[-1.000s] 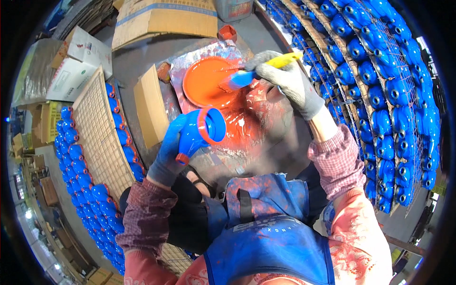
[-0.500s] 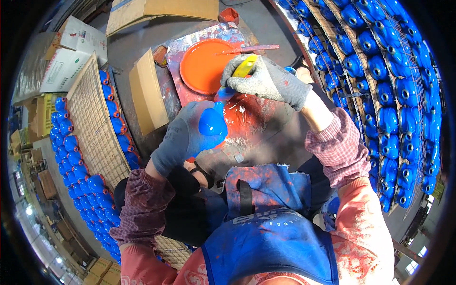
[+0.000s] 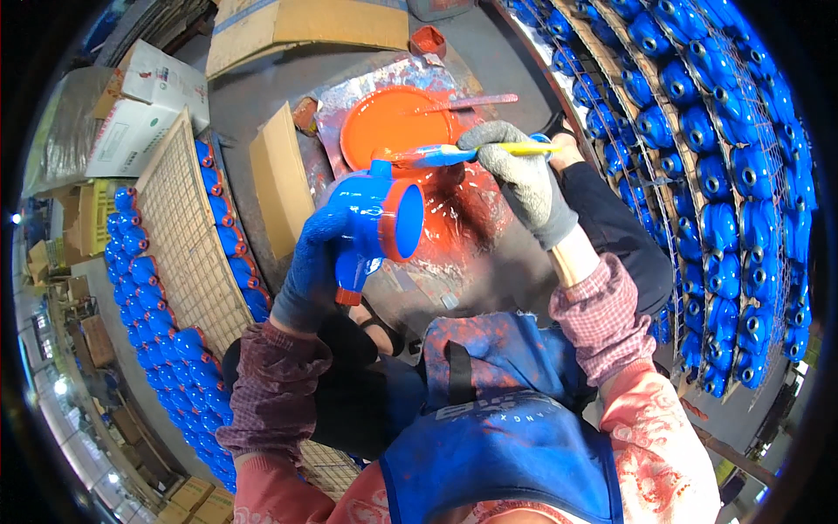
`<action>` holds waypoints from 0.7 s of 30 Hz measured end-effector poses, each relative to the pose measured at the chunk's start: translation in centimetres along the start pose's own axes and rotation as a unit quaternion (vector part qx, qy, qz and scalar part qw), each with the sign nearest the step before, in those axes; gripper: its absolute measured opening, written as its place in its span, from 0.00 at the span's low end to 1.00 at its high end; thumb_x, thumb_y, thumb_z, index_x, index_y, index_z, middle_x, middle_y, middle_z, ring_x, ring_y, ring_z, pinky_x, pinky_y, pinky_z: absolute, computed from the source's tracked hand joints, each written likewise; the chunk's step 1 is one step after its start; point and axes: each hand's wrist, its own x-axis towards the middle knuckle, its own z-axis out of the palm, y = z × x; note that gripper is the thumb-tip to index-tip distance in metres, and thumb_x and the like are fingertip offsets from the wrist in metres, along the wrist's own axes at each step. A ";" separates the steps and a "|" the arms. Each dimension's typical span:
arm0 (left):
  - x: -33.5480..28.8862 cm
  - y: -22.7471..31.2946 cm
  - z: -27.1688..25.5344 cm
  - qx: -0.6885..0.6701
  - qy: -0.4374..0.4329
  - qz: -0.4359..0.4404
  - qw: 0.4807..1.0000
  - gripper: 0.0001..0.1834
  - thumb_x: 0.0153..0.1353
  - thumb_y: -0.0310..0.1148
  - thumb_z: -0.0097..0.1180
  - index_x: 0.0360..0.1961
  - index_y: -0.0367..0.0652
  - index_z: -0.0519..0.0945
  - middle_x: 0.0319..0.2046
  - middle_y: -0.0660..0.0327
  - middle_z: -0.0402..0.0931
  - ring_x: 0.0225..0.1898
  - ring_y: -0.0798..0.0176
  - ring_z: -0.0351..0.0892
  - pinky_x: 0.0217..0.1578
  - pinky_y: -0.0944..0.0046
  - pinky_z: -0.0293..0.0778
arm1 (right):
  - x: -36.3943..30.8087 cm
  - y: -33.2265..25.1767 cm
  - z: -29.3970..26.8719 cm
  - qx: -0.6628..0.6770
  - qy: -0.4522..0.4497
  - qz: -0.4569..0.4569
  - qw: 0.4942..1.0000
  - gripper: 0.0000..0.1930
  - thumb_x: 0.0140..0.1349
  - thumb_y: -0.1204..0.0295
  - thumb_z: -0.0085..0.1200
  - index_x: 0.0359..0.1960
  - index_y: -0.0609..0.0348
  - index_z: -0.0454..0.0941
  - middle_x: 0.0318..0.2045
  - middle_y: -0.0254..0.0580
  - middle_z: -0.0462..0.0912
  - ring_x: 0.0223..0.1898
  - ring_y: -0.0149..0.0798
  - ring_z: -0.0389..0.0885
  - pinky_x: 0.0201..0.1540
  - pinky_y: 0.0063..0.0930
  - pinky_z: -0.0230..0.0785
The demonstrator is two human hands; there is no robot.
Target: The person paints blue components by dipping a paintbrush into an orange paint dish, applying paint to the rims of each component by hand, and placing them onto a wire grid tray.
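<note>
My gloved left hand is closed around a hollow blue metal casing. Its wide round opening faces right and has an orange-red rim; a short stub on top is plain blue, while the lower outlet has a red end. In my gloved right hand is a paintbrush with a yellow handle. The brush lies nearly level, its orange-coated bristles pointing left, close to the casing's top stub; whether they touch it I cannot tell. Just beyond, a round basin holds orange paint, with a paint-smeared stick across its right edge.
Mesh racks of blue casings rise at right. More blue casings with red rims line the left, beside a mesh panel. A cardboard sheet, a white carton and a small red container stand around the paint-splattered board.
The casing has turned in my left hand, so its wide opening now faces right and shows its orange-red rim. My right hand has moved right, swinging the brush from steep to nearly level.
</note>
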 end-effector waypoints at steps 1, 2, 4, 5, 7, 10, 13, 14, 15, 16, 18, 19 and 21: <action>-0.2 0.1 -0.6 0.007 0.000 0.005 1.000 0.32 0.61 0.47 0.54 0.61 0.41 0.66 0.55 0.55 0.71 0.55 0.59 0.73 0.59 0.58 0.68 | -0.1 0.4 1.0 0.063 0.026 -0.029 0.997 0.12 0.62 0.70 0.53 0.45 0.62 0.78 0.42 0.35 0.79 0.47 0.29 0.74 0.55 0.24 0.62; -0.4 0.2 -1.4 -0.041 0.018 0.019 0.999 0.33 0.62 0.50 0.52 0.62 0.41 0.66 0.57 0.54 0.70 0.57 0.57 0.72 0.60 0.56 0.67 | -0.1 1.2 1.8 0.116 0.038 -0.032 0.992 0.12 0.62 0.70 0.54 0.45 0.62 0.77 0.42 0.35 0.79 0.47 0.30 0.73 0.55 0.24 0.61; -0.3 0.1 -1.9 -0.130 0.034 0.027 0.991 0.35 0.63 0.56 0.48 0.63 0.42 0.66 0.59 0.52 0.69 0.58 0.54 0.71 0.62 0.51 0.66 | -0.7 1.1 2.8 0.183 0.040 -0.046 0.981 0.13 0.63 0.71 0.54 0.48 0.61 0.76 0.43 0.33 0.77 0.46 0.27 0.72 0.52 0.21 0.62; -0.1 0.2 -1.5 -0.123 0.030 0.032 0.991 0.35 0.63 0.56 0.48 0.63 0.42 0.66 0.59 0.52 0.69 0.58 0.54 0.71 0.62 0.51 0.66 | -0.6 1.8 3.4 0.224 0.036 -0.048 0.973 0.13 0.63 0.72 0.52 0.49 0.62 0.76 0.44 0.34 0.77 0.48 0.27 0.71 0.53 0.20 0.61; 0.0 0.3 -0.4 -0.144 -0.070 0.074 0.984 0.34 0.64 0.55 0.47 0.63 0.44 0.65 0.59 0.51 0.69 0.53 0.51 0.74 0.47 0.53 0.75 | -0.5 1.6 5.0 0.289 0.023 -0.071 0.954 0.12 0.64 0.74 0.50 0.48 0.63 0.75 0.44 0.36 0.77 0.49 0.28 0.71 0.54 0.21 0.60; 0.2 1.3 0.7 -0.428 -0.175 -0.039 0.886 0.23 0.68 0.44 0.48 0.60 0.46 0.68 0.51 0.53 0.75 0.42 0.53 0.79 0.34 0.61 0.73 | -0.7 1.3 6.8 0.185 0.029 -0.146 0.972 0.11 0.65 0.81 0.43 0.47 0.66 0.73 0.48 0.43 0.74 0.50 0.35 0.73 0.52 0.26 0.66; 0.2 1.8 0.4 -0.223 -0.178 0.010 0.958 0.18 0.65 0.40 0.53 0.53 0.45 0.71 0.44 0.55 0.77 0.40 0.55 0.79 0.33 0.61 0.73 | -0.5 0.9 7.9 0.377 -0.023 -0.138 0.915 0.13 0.64 0.84 0.42 0.49 0.66 0.70 0.48 0.43 0.73 0.53 0.36 0.72 0.55 0.27 0.67; -0.4 1.7 0.3 -0.013 -0.103 0.078 0.991 0.16 0.63 0.37 0.54 0.49 0.44 0.73 0.41 0.56 0.77 0.39 0.56 0.79 0.33 0.60 0.73 | -0.4 0.8 7.8 0.361 -0.026 -0.143 0.921 0.13 0.64 0.83 0.42 0.50 0.65 0.70 0.48 0.42 0.73 0.53 0.36 0.72 0.57 0.28 0.67; -0.8 1.5 0.5 0.194 -0.028 0.141 0.970 0.13 0.61 0.35 0.56 0.45 0.43 0.74 0.38 0.57 0.77 0.38 0.56 0.80 0.33 0.60 0.73 | -0.6 0.6 7.4 0.342 -0.024 -0.146 0.928 0.13 0.64 0.82 0.42 0.50 0.65 0.70 0.47 0.42 0.73 0.54 0.36 0.71 0.58 0.28 0.66; -1.1 1.4 0.6 0.390 0.046 0.199 0.898 0.11 0.59 0.33 0.58 0.41 0.42 0.75 0.35 0.59 0.78 0.37 0.57 0.80 0.32 0.60 0.73 | -0.6 0.2 6.9 0.345 -0.028 -0.131 0.929 0.12 0.65 0.81 0.42 0.49 0.64 0.71 0.47 0.41 0.73 0.55 0.35 0.71 0.59 0.28 0.64; -0.9 2.5 1.7 0.633 0.061 0.370 0.677 0.07 0.56 0.30 0.58 0.35 0.42 0.77 0.29 0.60 0.77 0.32 0.54 0.79 0.31 0.60 0.72 | -0.4 -0.9 6.0 0.327 -0.028 -0.145 0.933 0.12 0.64 0.79 0.44 0.48 0.64 0.72 0.46 0.41 0.74 0.55 0.34 0.71 0.59 0.27 0.64; -0.9 2.0 1.5 0.637 0.054 0.368 0.676 0.07 0.56 0.30 0.58 0.35 0.42 0.77 0.29 0.60 0.77 0.32 0.54 0.79 0.31 0.60 0.72 | -0.4 -2.2 5.8 0.308 -0.037 -0.148 0.939 0.11 0.64 0.78 0.45 0.47 0.64 0.73 0.46 0.41 0.75 0.54 0.34 0.71 0.59 0.27 0.63; -0.9 0.4 0.9 0.548 0.160 0.279 0.772 0.08 0.55 0.30 0.58 0.36 0.43 0.77 0.27 0.61 0.76 0.30 0.55 0.79 0.32 0.60 0.73 | -0.1 -4.1 5.0 0.365 -0.081 -0.152 0.915 0.13 0.60 0.72 0.52 0.45 0.65 0.76 0.44 0.44 0.79 0.50 0.33 0.74 0.57 0.25 0.62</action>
